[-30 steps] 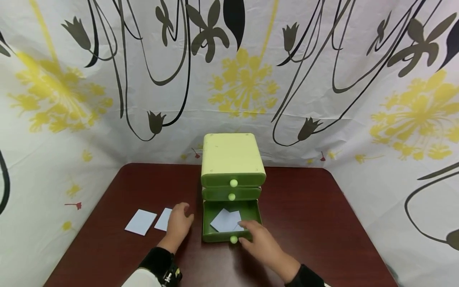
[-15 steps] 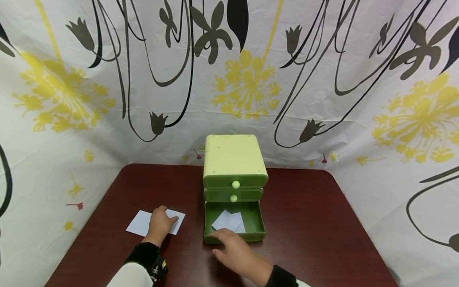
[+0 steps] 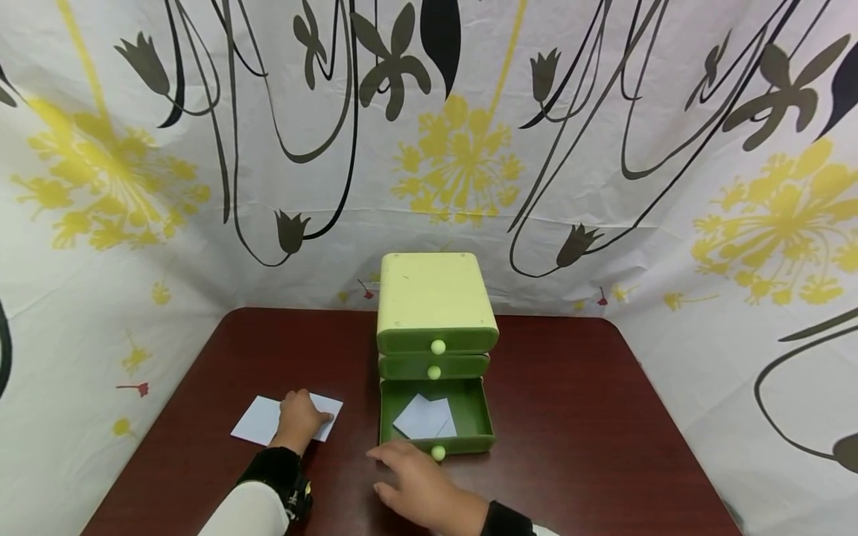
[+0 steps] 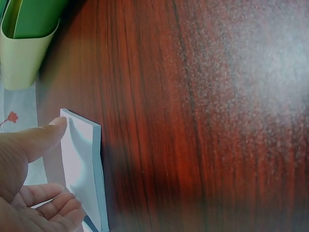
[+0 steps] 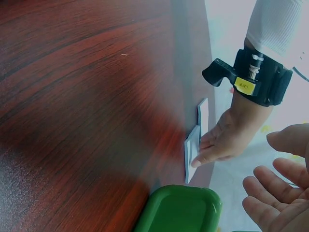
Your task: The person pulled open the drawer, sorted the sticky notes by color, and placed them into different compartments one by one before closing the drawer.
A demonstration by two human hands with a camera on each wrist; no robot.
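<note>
My left hand [image 3: 298, 423] lies over the right one of two white square paper pads; its thumb and bent fingers touch the top face of this pad [image 4: 79, 150]. Its neighbour, another white pad [image 3: 257, 421], lies close on the left, partly behind the hand. A small yellow-green drawer cabinet [image 3: 432, 290] has its bottom drawer [image 3: 465, 446] pulled out, with overlapping white papers [image 3: 424, 417] inside. My right hand [image 3: 418, 480] hovers at the left front of that drawer, fingers loosely spread and holding nothing. It overlaps part of the drawer front in the head view.
The dark red wooden table [image 3: 576, 417] stretches right of the cabinet and in front of it. The middle drawer [image 3: 402, 365] and top drawer [image 3: 402, 341] have round knobs. A patterned cloth [image 3: 603, 149] hangs behind the table and along both sides.
My left hand has moved left from beside the right pad onto it and then stayed there. The right hand has drawn back from the drawer's right side toward its left front.
</note>
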